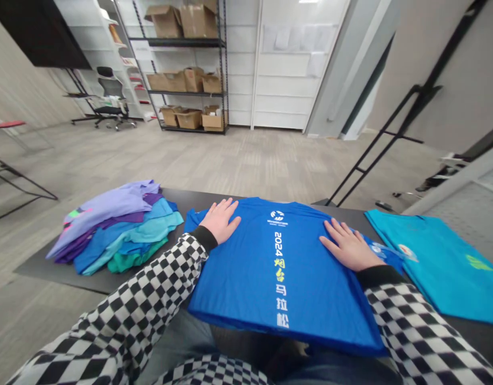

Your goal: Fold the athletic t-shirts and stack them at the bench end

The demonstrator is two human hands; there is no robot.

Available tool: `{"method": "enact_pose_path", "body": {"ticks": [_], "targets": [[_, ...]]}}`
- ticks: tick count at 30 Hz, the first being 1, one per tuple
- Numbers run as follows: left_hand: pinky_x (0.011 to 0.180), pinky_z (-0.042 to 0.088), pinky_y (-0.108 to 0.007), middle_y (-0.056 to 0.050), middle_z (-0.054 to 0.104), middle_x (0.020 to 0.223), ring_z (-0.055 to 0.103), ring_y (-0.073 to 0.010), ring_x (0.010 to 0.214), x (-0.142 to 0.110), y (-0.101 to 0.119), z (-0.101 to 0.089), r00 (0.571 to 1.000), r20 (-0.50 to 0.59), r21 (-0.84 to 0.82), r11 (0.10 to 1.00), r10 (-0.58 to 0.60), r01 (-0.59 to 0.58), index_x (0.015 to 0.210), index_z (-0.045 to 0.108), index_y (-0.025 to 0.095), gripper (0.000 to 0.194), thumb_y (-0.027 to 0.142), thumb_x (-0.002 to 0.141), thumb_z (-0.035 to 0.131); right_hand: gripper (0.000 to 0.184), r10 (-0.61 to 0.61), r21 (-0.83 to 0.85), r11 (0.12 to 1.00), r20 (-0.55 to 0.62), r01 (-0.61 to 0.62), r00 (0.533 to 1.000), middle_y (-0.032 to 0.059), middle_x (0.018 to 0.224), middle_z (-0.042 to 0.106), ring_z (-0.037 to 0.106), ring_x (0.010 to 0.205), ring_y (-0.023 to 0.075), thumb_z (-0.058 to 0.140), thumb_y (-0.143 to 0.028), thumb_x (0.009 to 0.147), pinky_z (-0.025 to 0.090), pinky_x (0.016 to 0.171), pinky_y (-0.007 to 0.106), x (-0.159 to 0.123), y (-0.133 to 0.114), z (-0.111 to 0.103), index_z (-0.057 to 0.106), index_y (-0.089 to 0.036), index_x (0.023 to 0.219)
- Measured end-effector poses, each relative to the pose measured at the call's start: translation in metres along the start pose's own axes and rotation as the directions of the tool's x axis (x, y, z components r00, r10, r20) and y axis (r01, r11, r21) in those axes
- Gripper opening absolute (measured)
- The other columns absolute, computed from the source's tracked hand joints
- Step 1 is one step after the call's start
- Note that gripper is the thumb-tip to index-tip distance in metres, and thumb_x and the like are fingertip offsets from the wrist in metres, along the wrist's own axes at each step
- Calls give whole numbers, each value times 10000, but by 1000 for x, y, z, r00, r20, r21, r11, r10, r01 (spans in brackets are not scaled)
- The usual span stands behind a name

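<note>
A royal-blue T-shirt (pixel 286 272) with white and yellow print down its middle lies spread flat on the dark table (pixel 190 200) in front of me. My left hand (pixel 221 219) rests flat on its upper left part, fingers stretched out. My right hand (pixel 348 246) lies flat on its right side, fingers apart. Both arms wear black-and-white checked sleeves. Neither hand holds anything.
A loose pile of purple, blue and teal shirts (pixel 114 227) sits at the table's left. A turquoise shirt (pixel 439 262) lies flat at the right. Beyond are grey floor, a metal shelf with cardboard boxes (pixel 186 64), an office chair (pixel 108 101) and a black rack (pixel 394 128).
</note>
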State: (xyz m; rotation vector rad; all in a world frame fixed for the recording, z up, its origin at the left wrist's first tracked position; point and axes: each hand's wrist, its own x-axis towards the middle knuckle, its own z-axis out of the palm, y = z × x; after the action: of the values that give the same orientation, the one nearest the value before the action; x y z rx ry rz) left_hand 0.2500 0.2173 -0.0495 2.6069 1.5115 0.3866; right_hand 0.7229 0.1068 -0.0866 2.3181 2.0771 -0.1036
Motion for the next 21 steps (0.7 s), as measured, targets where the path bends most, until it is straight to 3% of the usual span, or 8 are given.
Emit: {"method": "enact_pose_path", "body": {"ticks": [4, 8, 13, 18, 21], "targets": [[1319, 429, -514, -152, 657, 1622, 613, -311, 1508, -39, -60, -38, 979, -114, 131, 975, -167, 181, 1583, 639, 154, 554, 310, 1094, 428, 906, -21, 23, 1000, -36, 22, 999, 73, 1874, 255, 249, 1729, 408, 225, -794, 1081, 218, 1383, 707, 6, 12, 11, 323, -271, 1814], [1318, 362, -704, -154, 740, 1508, 637, -407, 1456, -79, -101, -56, 967, -77, 196, 947, -244, 254, 1450, 755, 199, 483, 355, 1063, 513, 909, -23, 29, 999, -42, 24, 999, 65, 1874, 262, 238, 1732, 408, 242, -804, 1073, 209, 1388, 699, 9, 17, 15, 328, -284, 1814], [1368, 197, -774, -82, 594, 1698, 395, -449, 1659, -116, -97, -49, 978, 90, 300, 941, -188, 154, 1484, 752, 269, 521, 496, 1078, 517, 910, 2, 17, 1000, -5, -2, 1000, 46, 1892, 206, 188, 1749, 373, 193, -798, 1080, 169, 1403, 653, 7, 14, 12, 294, -282, 1823], [1379, 222, -738, -96, 599, 1687, 362, -486, 1667, -129, -86, -55, 975, 34, 338, 921, -220, 196, 1245, 840, 248, 473, 585, 1030, 586, 900, 0, 24, 1000, -22, 1, 1000, 61, 1886, 233, 213, 1742, 382, 221, -784, 1076, 180, 1397, 657, 8, 17, 15, 305, -285, 1820], [1391, 302, -614, -142, 608, 1673, 475, -379, 1626, -114, -85, -54, 983, -17, 211, 960, -184, 184, 1440, 739, 187, 560, 530, 1090, 468, 910, -12, 25, 1000, -34, 13, 999, 71, 1883, 247, 213, 1741, 390, 223, -788, 1070, 189, 1391, 667, 9, 20, 17, 306, -277, 1820]]}}
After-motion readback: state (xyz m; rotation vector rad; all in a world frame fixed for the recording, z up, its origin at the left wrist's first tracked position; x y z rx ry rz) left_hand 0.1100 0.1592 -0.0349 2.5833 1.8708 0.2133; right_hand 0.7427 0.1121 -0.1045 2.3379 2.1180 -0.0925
